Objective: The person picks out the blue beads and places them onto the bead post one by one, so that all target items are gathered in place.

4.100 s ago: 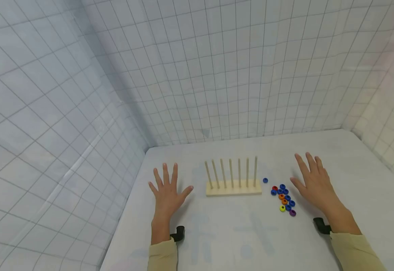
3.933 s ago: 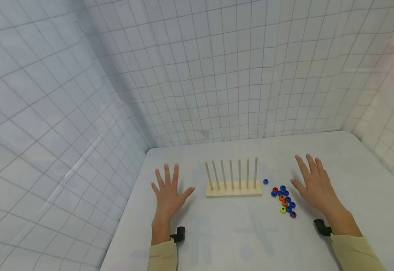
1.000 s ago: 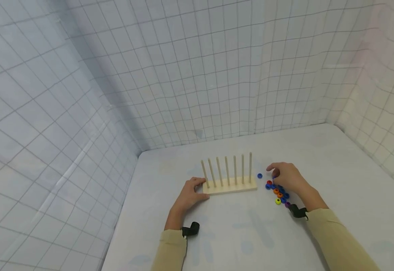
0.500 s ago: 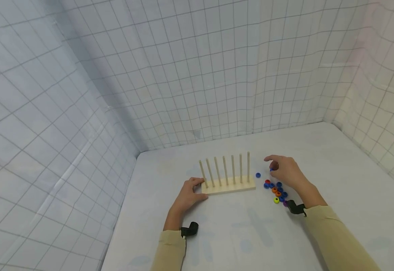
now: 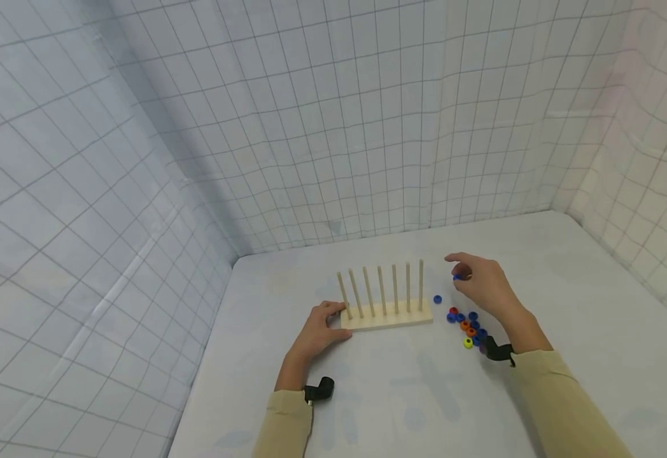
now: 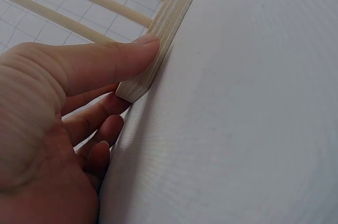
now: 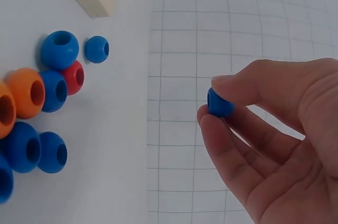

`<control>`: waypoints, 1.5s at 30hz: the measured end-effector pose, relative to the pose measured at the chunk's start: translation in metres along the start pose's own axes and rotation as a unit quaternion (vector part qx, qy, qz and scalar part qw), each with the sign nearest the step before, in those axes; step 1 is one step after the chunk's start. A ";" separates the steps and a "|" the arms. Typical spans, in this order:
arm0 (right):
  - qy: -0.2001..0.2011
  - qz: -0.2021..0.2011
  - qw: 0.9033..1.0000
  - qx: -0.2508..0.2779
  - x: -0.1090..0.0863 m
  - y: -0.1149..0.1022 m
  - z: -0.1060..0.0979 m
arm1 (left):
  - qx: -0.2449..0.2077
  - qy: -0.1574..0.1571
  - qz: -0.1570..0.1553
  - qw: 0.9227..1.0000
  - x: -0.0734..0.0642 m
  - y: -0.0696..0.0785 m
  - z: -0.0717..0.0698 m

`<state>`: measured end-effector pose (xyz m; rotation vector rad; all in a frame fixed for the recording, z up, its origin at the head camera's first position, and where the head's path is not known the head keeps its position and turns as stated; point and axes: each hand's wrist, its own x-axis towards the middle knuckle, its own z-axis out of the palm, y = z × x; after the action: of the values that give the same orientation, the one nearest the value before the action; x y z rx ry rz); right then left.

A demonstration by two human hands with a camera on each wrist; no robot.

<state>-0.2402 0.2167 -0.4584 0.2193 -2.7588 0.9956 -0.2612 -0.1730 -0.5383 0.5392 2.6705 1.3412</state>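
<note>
A pale wooden peg rack point(image 5: 387, 318) with several upright thin pegs stands on the white table. My left hand point(image 5: 315, 332) grips its left end, thumb on the front side and fingers behind, as the left wrist view shows at the rack's end point(image 6: 174, 18). My right hand point(image 5: 487, 284) is raised above the table, to the right of the rack. Between thumb and fingertips it pinches a blue bead point(image 7: 219, 103), whose hole faces sideways in the right wrist view. The pegs carry no beads.
Below my right hand lies a loose group of beads: several blue, a red bead point(image 5: 453, 310), an orange bead point(image 5: 471, 332), another orange one and a yellow bead point(image 5: 468, 343). A lone blue bead point(image 5: 437, 299) lies by the rack's right end. Grid-patterned cloth walls point(image 5: 333, 127) surround the table.
From spread flat above the table, my left hand has come to grip the rack's left end. My right hand has reached into the beads, pinched a blue one and lifted it.
</note>
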 end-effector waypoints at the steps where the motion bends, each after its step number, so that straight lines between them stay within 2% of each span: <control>1: 0.002 0.000 1.000 0.003 0.001 -0.001 0.000 | -0.001 0.000 0.002 1.000 0.000 0.000 0.000; 6: 0.014 -0.005 1.000 0.024 0.002 -0.009 -0.001 | 0.003 0.001 0.009 1.000 0.001 -0.002 0.002; 12: 0.034 -0.015 0.999 0.038 0.003 -0.020 -0.003 | 0.001 -0.007 0.002 1.000 0.002 -0.004 0.004; 18: 0.055 -0.038 0.997 0.045 0.008 -0.029 -0.004 | 0.004 -0.007 0.003 1.000 0.005 -0.002 0.002; 26: 0.072 -0.063 0.991 0.088 0.008 -0.042 -0.007 | 0.019 -0.003 -0.002 1.000 0.003 -0.003 0.000; 34: 0.104 -0.080 0.988 0.081 0.009 -0.056 -0.007 | 0.015 -0.003 -0.004 1.000 0.000 -0.002 -0.001; 45: 0.115 -0.102 0.985 0.082 0.007 -0.069 -0.010 | 0.014 -0.004 -0.003 1.000 -0.001 -0.003 0.000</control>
<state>-0.2310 0.1698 -0.4067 0.3769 -2.3949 1.1154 -0.2606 -0.1747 -0.5407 0.5382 2.6861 1.2996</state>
